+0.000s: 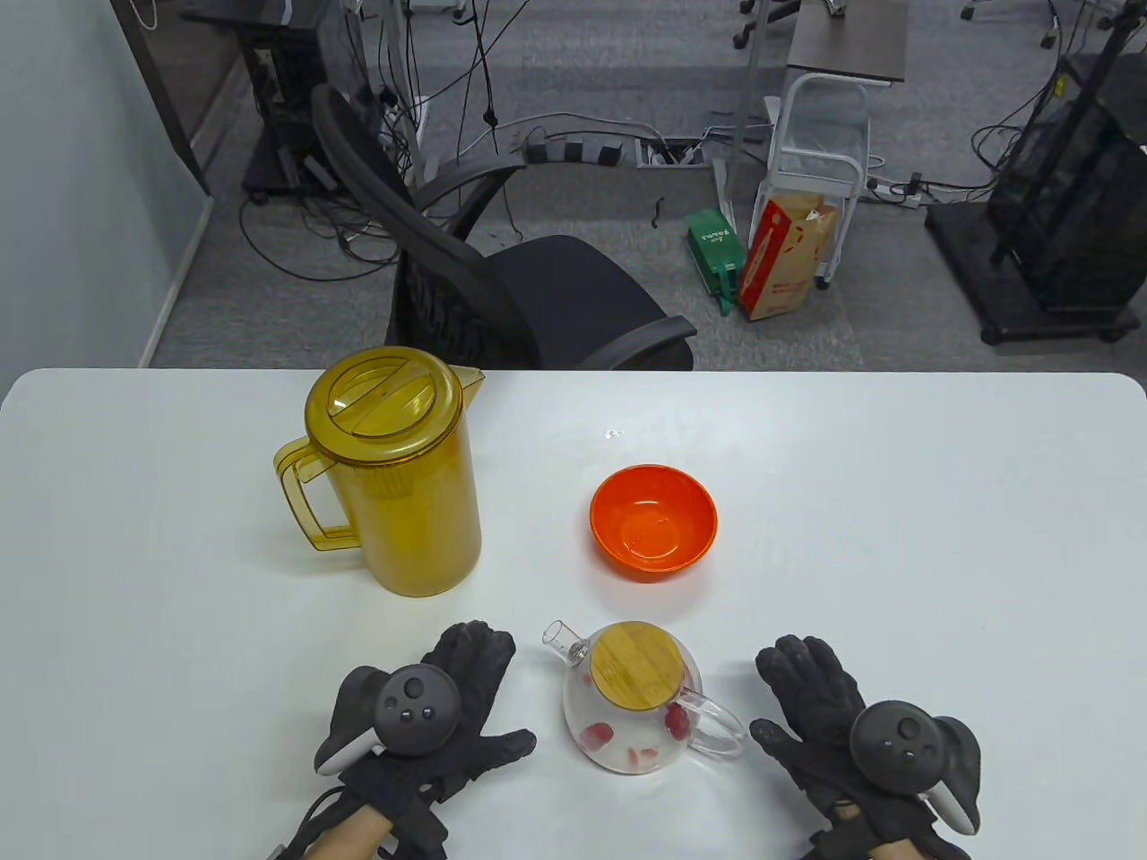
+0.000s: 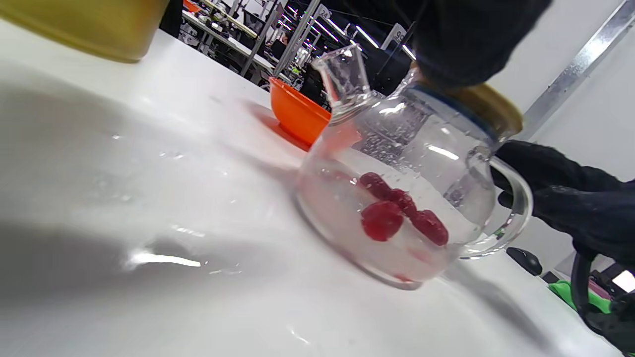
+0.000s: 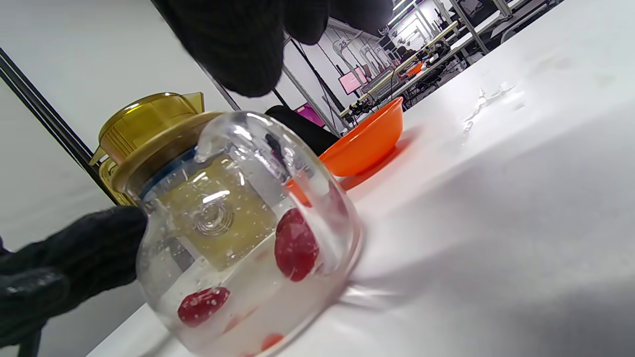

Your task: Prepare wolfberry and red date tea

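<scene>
A glass teapot [image 1: 632, 717] with a bamboo lid [image 1: 637, 666] stands at the table's near middle, holding water and red dates [image 2: 382, 220]. It also shows in the right wrist view [image 3: 243, 238]. My left hand [image 1: 448, 708] rests flat on the table to its left, fingers spread, holding nothing. My right hand [image 1: 820, 708] rests flat to its right, beside the handle [image 1: 717, 724], holding nothing. An amber plastic pitcher [image 1: 394, 470] with its lid on stands at the back left. An orange bowl [image 1: 653, 521] sits behind the teapot and looks empty.
The white table [image 1: 896, 537] has small water drops near the bowl [image 1: 614, 435]. A black office chair [image 1: 502, 287] stands beyond the far edge.
</scene>
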`<state>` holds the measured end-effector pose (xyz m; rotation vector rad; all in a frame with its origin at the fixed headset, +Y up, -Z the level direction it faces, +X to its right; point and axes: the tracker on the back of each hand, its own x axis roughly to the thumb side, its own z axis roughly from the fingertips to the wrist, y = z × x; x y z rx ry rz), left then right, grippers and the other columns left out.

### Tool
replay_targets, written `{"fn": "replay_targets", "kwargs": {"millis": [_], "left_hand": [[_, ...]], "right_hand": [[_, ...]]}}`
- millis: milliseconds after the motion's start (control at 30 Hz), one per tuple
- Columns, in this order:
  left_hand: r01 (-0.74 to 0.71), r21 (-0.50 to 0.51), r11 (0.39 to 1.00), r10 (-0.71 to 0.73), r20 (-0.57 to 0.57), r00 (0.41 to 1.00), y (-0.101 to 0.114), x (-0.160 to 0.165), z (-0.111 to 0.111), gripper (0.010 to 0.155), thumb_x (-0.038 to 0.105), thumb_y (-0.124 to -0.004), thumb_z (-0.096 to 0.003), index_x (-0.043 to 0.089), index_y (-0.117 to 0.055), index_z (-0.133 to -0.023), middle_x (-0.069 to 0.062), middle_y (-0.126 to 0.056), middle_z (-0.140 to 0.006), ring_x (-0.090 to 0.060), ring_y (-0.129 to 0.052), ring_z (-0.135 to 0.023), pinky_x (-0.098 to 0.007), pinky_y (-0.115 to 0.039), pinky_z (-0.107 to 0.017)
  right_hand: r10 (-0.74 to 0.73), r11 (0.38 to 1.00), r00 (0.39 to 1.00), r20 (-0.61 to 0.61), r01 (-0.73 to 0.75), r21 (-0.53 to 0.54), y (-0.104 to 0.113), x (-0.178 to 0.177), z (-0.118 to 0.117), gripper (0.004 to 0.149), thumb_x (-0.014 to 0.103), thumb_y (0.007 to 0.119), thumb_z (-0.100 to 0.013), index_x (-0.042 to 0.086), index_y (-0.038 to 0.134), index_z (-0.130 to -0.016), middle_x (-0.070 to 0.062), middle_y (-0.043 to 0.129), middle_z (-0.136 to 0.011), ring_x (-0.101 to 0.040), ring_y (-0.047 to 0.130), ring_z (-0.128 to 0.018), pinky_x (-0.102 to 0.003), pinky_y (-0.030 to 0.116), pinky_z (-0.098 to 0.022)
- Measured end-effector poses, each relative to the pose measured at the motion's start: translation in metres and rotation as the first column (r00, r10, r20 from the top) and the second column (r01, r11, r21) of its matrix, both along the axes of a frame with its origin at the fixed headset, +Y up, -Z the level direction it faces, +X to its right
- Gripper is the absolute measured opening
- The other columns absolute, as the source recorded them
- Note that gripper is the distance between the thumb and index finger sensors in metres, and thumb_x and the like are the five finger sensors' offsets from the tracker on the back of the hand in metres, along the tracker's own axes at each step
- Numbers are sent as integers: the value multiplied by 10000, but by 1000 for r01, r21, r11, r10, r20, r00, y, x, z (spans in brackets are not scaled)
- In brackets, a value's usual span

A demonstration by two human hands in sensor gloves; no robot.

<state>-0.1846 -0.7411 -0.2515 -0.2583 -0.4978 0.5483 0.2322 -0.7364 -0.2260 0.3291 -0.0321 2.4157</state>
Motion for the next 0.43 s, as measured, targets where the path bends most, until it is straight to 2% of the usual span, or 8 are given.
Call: {"fn": "replay_targets", "kwargs": {"millis": [100, 167, 333, 433], "left_hand": [[3, -8, 1000, -4, -46, 999, -18, -7, -2, 952, 566, -786, -525, 100, -210, -1121, -285, -173, -1184, -538, -195, -1090, -682, -279, -732], [-9, -83, 997, 7, -25, 1000, -25, -10, -6, 952, 565, -784, -530, 100, -198, -1119, -282, -162, -1183, -536, -154, -1091, -678, -263, -733], [-51, -101, 994, 47, -43, 998, -26, -14, -7, 944, 565, -781, -533, 107, -199, -1119, -280, -163, -1184, -534, -153, -1089, -674, -250, -732], [-23, -103, 994, 20, -26, 999, -28, -11, -7, 942, 565, -779, -533, 106, -201, -1119, -282, -168, -1182, -534, -154, -1089, -673, -254, -732]], "right_hand": [[0, 1000, 1000, 3, 0, -1, -1, -1, 0, 708, 355, 822, -546, 143, 482, -1131, -154, 414, -1201, -389, 294, -1077, -597, 327, -752], [9, 1000, 1000, 6, -9, -8, -2, -1, -1, 709, 355, 822, -546, 145, 480, -1131, -153, 414, -1201, -391, 294, -1077, -597, 327, -752], [-1, 1000, 1000, 1, 1, -17, -1, 0, -1, 707, 356, 820, -548, 142, 482, -1131, -157, 415, -1200, -392, 295, -1077, -598, 328, -751], [-13, 999, 1000, -4, 12, -31, -2, 1, -2, 708, 355, 820, -549, 139, 482, -1132, -160, 415, -1200, -394, 295, -1076, -599, 328, -750]]}}
